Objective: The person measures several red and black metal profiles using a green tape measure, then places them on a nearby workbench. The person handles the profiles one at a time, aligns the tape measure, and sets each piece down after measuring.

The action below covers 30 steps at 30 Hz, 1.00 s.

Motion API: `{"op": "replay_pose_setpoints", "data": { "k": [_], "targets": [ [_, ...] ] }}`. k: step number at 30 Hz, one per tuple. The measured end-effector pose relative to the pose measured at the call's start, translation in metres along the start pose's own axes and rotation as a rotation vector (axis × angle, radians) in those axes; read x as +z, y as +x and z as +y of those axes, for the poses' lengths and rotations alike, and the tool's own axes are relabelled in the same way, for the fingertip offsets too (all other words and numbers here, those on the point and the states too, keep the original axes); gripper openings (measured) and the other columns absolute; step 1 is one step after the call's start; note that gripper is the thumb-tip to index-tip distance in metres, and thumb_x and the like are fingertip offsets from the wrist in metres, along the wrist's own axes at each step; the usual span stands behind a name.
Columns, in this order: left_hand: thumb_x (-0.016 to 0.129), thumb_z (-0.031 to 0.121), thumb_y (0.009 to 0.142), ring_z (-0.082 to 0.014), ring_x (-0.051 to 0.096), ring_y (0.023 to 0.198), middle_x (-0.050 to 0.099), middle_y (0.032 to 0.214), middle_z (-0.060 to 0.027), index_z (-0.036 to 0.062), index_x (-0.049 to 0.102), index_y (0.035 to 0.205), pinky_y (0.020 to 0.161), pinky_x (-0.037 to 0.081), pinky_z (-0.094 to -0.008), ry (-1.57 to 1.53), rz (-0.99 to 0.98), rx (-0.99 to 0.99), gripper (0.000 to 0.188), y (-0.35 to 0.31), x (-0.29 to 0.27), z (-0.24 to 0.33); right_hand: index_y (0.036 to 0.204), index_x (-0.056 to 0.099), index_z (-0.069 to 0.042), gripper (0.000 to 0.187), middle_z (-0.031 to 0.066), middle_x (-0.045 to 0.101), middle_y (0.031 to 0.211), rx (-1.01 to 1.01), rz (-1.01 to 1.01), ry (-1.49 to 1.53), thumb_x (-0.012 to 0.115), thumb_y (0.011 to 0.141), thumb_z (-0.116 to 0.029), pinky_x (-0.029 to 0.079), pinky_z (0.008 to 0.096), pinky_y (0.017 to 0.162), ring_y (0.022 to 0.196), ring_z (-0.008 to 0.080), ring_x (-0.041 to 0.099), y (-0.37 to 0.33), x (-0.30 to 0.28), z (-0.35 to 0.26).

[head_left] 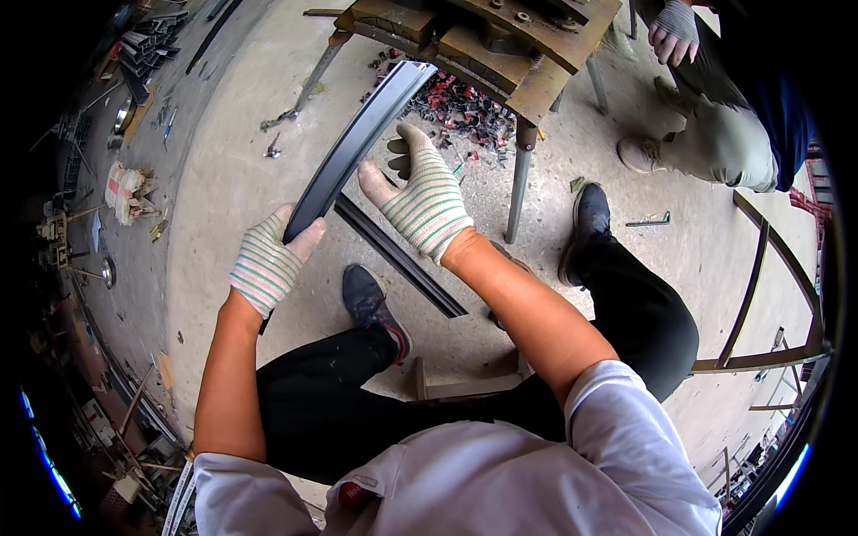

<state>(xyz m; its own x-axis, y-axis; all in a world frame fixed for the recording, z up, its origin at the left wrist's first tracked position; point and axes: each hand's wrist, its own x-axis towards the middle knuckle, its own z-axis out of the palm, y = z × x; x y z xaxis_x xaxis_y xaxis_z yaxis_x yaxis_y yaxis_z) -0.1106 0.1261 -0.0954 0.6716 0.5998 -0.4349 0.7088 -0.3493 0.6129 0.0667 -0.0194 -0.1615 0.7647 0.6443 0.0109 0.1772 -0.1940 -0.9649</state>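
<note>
In a striped knit glove, my left hand (270,257) is closed round the lower end of a long dark grey metal profile (357,146). The profile slants up and away to the right, and its far end comes close to the edge of a metal work table (536,100). My right hand (422,198), gloved alike, is open beside the profile's right side, thumb and fingers apart. Whether its thumb touches the profile I cannot tell. Below the hands, a second dark profile (402,259) lies aslant, its upper end hidden behind the held one.
Small black and red scraps (460,112) are heaped under the table, near its metal leg (518,183). A co-worker's gloved hand (675,34) and shoe (639,154) show at far right. Metal offcuts (147,54) lie at far left; a bent frame (760,362) stands at right.
</note>
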Motion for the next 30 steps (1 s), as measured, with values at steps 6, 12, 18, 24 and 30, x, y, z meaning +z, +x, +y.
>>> {"op": "replay_pose_setpoints", "data": {
  "k": [6,12,18,24,30],
  "targets": [
    [0.072,0.033,0.099,-0.0091,0.058,0.075,0.065,0.084,-0.0007,-0.0007,0.066,0.119,0.07,0.05,-0.0268,-0.059,-0.028,0.029,0.04,0.004,0.021,0.004,0.132,0.045,0.013,0.074,0.0247,0.072,0.101,0.311,-0.059,0.268,0.075,0.091,-0.041,0.059,0.0358,0.079,0.09,0.0269,0.074,0.016,-0.002,-0.027],
    [0.071,0.036,0.1,-0.0092,0.059,0.076,0.066,0.084,-0.001,0.0,0.066,0.119,0.07,0.051,-0.0268,-0.21,-0.151,0.009,0.041,0.005,0.024,0.007,0.115,0.054,0.006,0.055,0.0141,0.067,0.088,0.271,-0.016,0.296,0.077,0.09,-0.038,0.057,0.034,0.07,0.08,0.0197,0.067,0.023,-0.003,-0.027],
    [0.072,0.036,0.099,-0.0113,0.066,0.085,0.07,0.091,-0.0022,0.0016,0.066,0.119,0.077,0.053,-0.0276,-0.252,-0.201,0.066,0.04,0.006,0.017,0.002,0.105,0.054,0.0,0.043,0.0052,0.058,0.08,0.126,0.006,0.407,0.079,0.09,-0.032,0.053,0.0302,0.064,0.071,0.0117,0.055,0.017,-0.001,-0.028],
    [0.073,0.034,0.099,-0.0122,0.062,0.09,0.07,0.096,-0.0031,0.0012,0.068,0.123,0.083,0.053,-0.0296,-0.279,-0.152,0.091,0.041,0.008,0.019,-0.005,0.109,0.055,0.0,0.039,0.0049,0.06,0.081,0.035,-0.036,0.438,0.078,0.091,-0.026,0.053,0.0291,0.063,0.07,0.0106,0.058,0.002,-0.009,-0.049],
    [0.073,0.037,0.098,-0.0132,0.06,0.09,0.069,0.095,-0.0034,0.001,0.068,0.123,0.084,0.052,-0.0312,-0.279,-0.116,0.145,0.045,0.003,0.019,0.005,0.113,0.056,0.0,0.038,0.0057,0.063,0.084,0.017,-0.053,0.465,0.077,0.092,-0.023,0.054,0.0272,0.064,0.072,0.0103,0.061,-0.003,-0.019,-0.064]
  ]
}}
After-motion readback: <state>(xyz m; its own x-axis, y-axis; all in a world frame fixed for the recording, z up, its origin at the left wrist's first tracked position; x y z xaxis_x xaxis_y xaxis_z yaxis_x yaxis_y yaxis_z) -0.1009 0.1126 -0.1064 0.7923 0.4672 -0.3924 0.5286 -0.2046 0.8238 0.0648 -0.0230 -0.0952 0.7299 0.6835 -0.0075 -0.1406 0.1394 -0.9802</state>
